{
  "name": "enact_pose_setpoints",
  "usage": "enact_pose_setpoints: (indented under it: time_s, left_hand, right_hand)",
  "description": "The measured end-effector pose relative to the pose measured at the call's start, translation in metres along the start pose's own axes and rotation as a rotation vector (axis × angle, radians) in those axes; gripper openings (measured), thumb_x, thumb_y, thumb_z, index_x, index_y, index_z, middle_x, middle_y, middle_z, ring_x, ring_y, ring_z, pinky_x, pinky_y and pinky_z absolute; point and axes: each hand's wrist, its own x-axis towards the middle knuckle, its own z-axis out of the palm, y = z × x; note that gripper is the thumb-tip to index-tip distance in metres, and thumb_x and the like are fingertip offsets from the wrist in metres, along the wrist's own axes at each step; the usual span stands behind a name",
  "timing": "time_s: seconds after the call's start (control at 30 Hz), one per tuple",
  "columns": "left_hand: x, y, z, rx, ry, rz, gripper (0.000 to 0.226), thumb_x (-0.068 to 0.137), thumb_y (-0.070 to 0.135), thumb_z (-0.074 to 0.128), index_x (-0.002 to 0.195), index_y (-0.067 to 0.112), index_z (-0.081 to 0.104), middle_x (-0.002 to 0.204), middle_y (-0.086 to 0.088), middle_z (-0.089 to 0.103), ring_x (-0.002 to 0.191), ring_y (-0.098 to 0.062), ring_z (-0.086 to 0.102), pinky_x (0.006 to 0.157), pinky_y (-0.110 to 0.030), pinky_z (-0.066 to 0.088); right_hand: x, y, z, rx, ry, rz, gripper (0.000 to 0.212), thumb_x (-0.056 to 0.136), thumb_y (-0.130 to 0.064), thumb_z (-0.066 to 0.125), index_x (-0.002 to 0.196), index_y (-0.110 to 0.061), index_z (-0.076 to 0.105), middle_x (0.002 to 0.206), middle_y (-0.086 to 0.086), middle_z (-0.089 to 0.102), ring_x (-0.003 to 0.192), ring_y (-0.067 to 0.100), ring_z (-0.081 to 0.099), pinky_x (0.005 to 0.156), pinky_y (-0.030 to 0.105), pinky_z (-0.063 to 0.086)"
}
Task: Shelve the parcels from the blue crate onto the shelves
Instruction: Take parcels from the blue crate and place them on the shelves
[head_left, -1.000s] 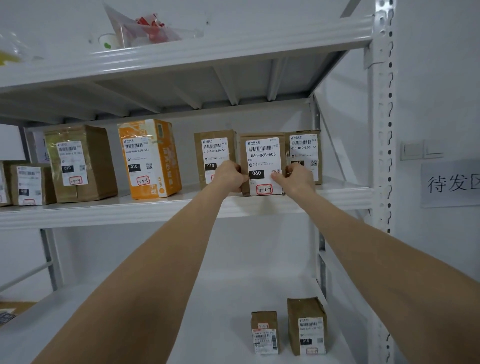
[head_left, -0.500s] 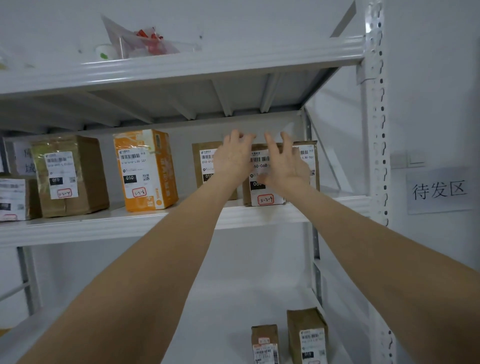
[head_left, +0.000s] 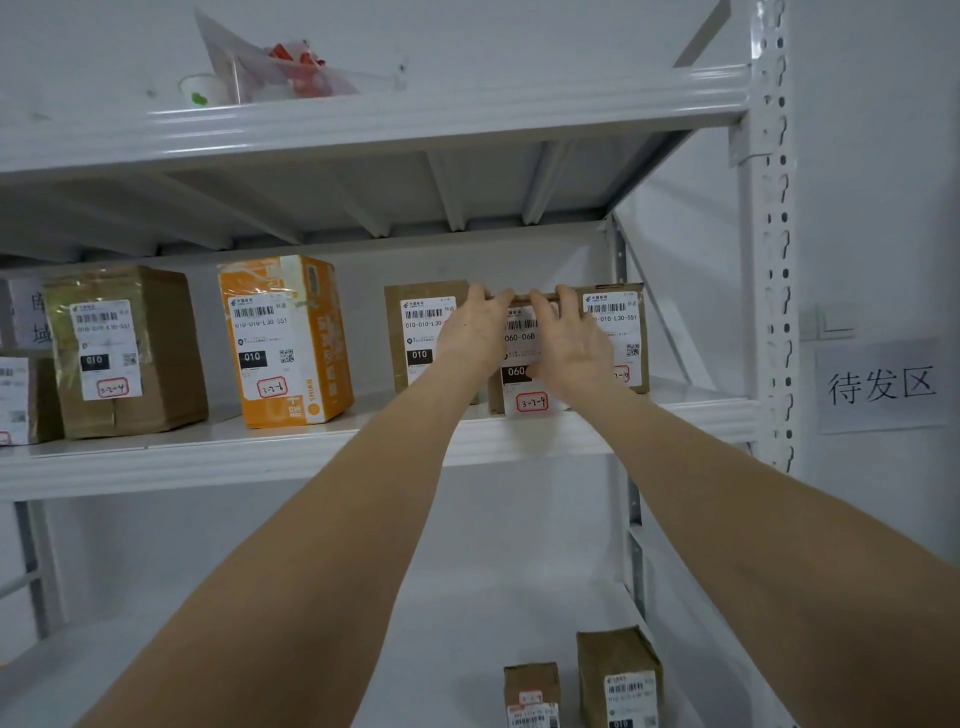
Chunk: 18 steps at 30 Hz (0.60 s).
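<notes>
Parcel 060-06B, a small brown box with a white label, stands upright at the front edge of the middle shelf, near its right end. Both hands are on it. The left hand lies against its left front, fingers pressed together, the tips hooked over the top edge. The right hand covers its right front the same way, fingers close together and bent over the top; the thumbs I cannot make out. It sits between two brown neighbours, one just to its left and one just to its right, both set a little further back. Further left along the shelf stand an orange box and a larger brown carton. At the right end of the bottom shelf, two small brown boxes stand side by side.
</notes>
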Motion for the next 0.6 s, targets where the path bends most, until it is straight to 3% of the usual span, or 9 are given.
enact_pose_setpoints:
  time_s: [0.27, 0.6]
  left_hand:
    - [0.014, -0.011, 0.015, -0.006, -0.057, 0.031, 0.072, 0.085, -0.001, 0.059, 0.147, 0.019, 0.028, 0.144, -0.013, 0.031, 0.121, -0.030, 0.050, 0.095, -0.035, 0.048]
    - [0.032, -0.016, 0.036, -0.014, -0.113, 0.006, 0.077, 0.084, 0.002, 0.062, 0.149, 0.020, 0.024, 0.148, -0.013, 0.023, 0.123, -0.032, 0.049, 0.095, -0.035, 0.048]
  right_hand:
    - [0.016, 0.005, 0.020, -0.013, -0.016, -0.012, 0.088, 0.077, -0.009, 0.075, 0.146, -0.022, 0.021, 0.151, 0.013, 0.017, 0.114, 0.035, 0.050, 0.087, 0.040, 0.051]
    - [0.033, 0.011, 0.036, -0.017, -0.066, 0.008, 0.090, 0.079, -0.010, 0.074, 0.149, -0.024, 0.017, 0.155, 0.012, 0.010, 0.114, 0.035, 0.051, 0.089, 0.041, 0.051]
